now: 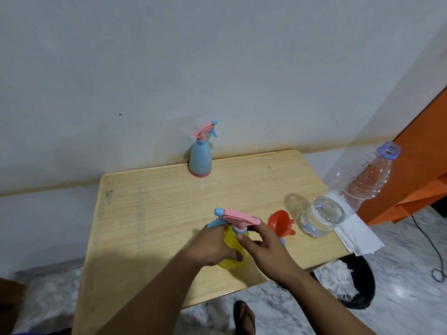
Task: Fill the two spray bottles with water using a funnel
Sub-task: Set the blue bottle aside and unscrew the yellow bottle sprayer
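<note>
yellow bottle (232, 247) near table (150, 194) front edge, pink-blue sprayer on | left hand (212, 245) grips body | right hand (263, 245) pinches collar, probably | funnel (280, 221) just right | tabletop left bare

No readable text, labels, brands or nos. anywhere. Water bottle (343, 197) has no label; both spray bottles plain. Paper sheets (358, 238) at table edge look blank.
</note>
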